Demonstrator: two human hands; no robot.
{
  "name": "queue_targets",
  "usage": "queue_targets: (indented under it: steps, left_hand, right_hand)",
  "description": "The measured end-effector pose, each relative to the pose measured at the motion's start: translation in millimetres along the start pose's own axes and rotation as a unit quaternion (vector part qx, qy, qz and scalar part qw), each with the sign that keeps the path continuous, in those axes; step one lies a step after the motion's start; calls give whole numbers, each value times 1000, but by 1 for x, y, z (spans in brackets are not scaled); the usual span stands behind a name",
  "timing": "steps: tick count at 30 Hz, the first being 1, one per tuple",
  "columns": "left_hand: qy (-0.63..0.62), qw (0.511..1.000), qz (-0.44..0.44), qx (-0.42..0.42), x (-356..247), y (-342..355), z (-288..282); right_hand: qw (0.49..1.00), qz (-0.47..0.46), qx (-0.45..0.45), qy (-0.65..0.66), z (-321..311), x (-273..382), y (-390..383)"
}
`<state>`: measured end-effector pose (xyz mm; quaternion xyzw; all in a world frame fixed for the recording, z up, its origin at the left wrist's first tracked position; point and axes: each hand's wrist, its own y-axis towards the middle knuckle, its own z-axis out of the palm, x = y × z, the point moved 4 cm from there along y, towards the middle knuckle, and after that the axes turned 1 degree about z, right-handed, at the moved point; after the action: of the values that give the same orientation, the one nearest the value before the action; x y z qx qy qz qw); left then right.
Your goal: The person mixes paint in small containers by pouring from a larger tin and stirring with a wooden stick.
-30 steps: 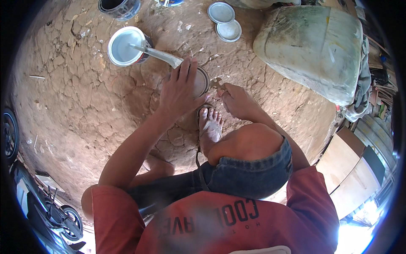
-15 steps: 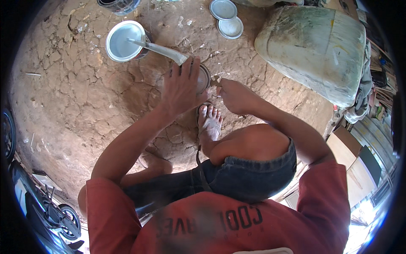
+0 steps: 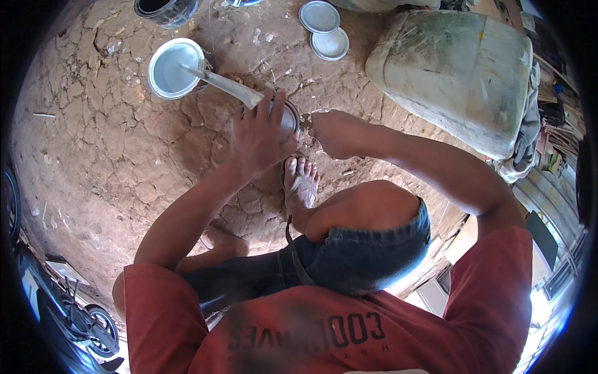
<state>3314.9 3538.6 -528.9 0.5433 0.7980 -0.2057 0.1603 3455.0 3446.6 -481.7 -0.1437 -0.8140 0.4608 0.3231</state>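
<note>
A round paint can (image 3: 290, 119) stands on the dirt floor just beyond my bare foot. Its far and right rim shows; my left hand (image 3: 258, 131) covers the rest. The fingers reach across the top and the thumb bends round the near side, holding it. Against the can's right edge is my right hand (image 3: 339, 133), closed in a fist around something small that I cannot make out. An open can (image 3: 152, 70) with pale paint inside sits farther left. A pale flat stick (image 3: 227, 87) leans out of it, its outer end beside my left fingertips.
Two round lids (image 3: 329, 45) lie overlapping at the far side. A big cloudy plastic container (image 3: 455, 81) rests at the far right. Another dark can (image 3: 167, 11) stands at the far left. A motorcycle (image 3: 84, 324) is at the lower left. The dirt floor (image 3: 118, 156) is cracked.
My right elbow has swung outward and away from me, while the fist stays at the can's edge. My left hand keeps its hold. The whole view has shifted slightly.
</note>
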Motion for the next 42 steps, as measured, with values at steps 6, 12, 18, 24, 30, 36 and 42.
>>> queue_targets:
  steps: [6,12,18,24,30,36,42]
  left_hand:
    - [4,999,22,-41,-1,0,-5]
    - [-16,998,36,-54,-2,1,-6]
    - [-11,998,31,-50,0,0,-2]
    - [-28,998,34,-50,3,0,-1]
    - [-21,999,26,-26,-2,4,-5]
    - [-32,999,27,-29,6,0,0]
    - [-29,998,40,-48,3,1,-4]
  right_hand:
    - [998,-3,-56,28,21,-26,2]
    - [980,-143,-82,110,29,-52,13]
    - [967,-146,-133,164,45,-53,18]
    - [952,-79,-155,252,69,-50,22]
    - [958,-55,-179,218,64,-53,14]
    - [978,61,-160,116,28,-5,-4]
    - [972,60,-186,129,39,-15,2]
